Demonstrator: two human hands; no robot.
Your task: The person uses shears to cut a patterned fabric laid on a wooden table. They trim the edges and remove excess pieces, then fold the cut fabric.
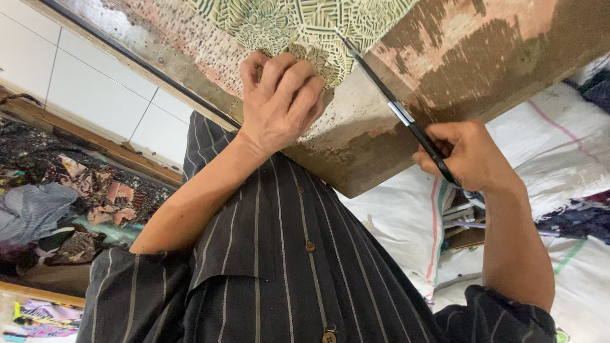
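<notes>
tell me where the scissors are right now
Head view, right of centre: the scissors are in the right hand, blades reaching up-left to the green patterned cloth.

— What carries the work here?

— A worn wooden tabletop, brown with pinkish patches where the surface has rubbed away, and a dark edge along one side.

— And what lies on it?

— A green and cream patterned cloth, flat on the board and reaching to the top of the view. A closed left hand presses on its near edge.
</notes>
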